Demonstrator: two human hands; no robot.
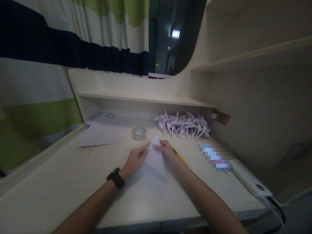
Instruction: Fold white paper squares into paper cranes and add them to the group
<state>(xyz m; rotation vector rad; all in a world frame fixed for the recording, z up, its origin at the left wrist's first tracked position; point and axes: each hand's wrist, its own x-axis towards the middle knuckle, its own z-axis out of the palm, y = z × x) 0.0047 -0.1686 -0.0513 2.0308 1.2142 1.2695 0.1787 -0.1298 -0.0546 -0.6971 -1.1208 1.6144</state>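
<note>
A pale lilac sheet of paper (156,159), folded to a point at its far end, is held just above the desk in the middle of the view. My left hand (135,159), with a black watch on its wrist, pinches the sheet's left edge. My right hand (167,150) pinches the right edge near the tip. Both hands have their fingers closed on the paper.
A roll of clear tape (139,133) stands behind the hands. Several folded paper pinwheels (182,125) lie in a row at the back right. A stack of paper sheets (102,133) lies back left. A yellow pencil (179,157) and a white power strip (248,180) lie to the right.
</note>
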